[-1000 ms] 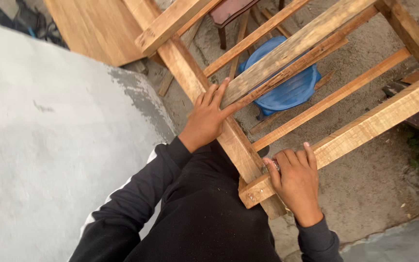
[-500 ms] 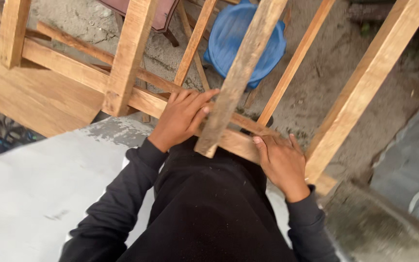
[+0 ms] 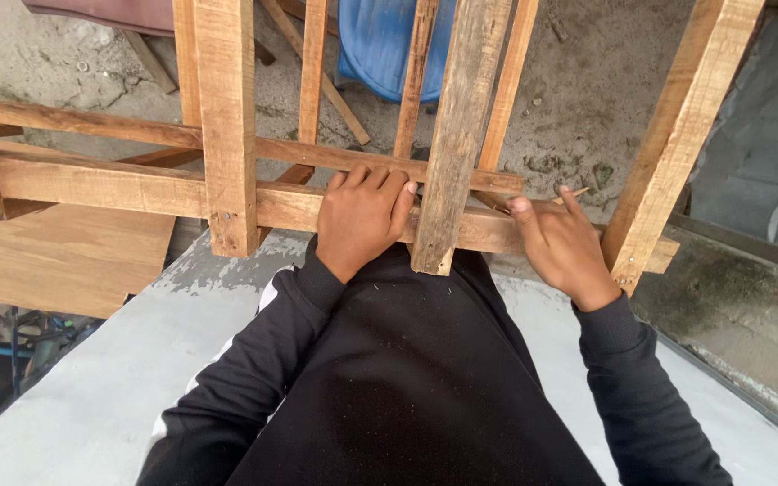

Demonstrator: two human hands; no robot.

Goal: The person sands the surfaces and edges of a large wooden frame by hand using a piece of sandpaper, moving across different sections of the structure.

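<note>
A rough wooden frame (image 3: 227, 117) of planks and slats lies across my lap at the edge of a grey concrete slab (image 3: 110, 387). My left hand (image 3: 364, 216) lies curled over the long front rail (image 3: 128, 193), right beside an upright plank (image 3: 456, 126). On the same rail, to the right of that plank, rests my right hand (image 3: 558, 241), fingers pointing up and partly spread. A thin sliver of wood (image 3: 571, 193) shows at its fingertips; whether it is held I cannot tell. Black sleeves cover both arms.
A blue plastic chair (image 3: 380, 40) stands on the dirt ground beyond the frame. A flat wooden board (image 3: 56, 261) lies at the left under the frame. At the right runs a grey corrugated sheet (image 3: 767, 153) beside a mossy concrete ledge (image 3: 740, 306).
The view has swung so the frame's front rail now runs level. Both hands have stayed on the rail, and the right hand's fingers have spread and lifted.
</note>
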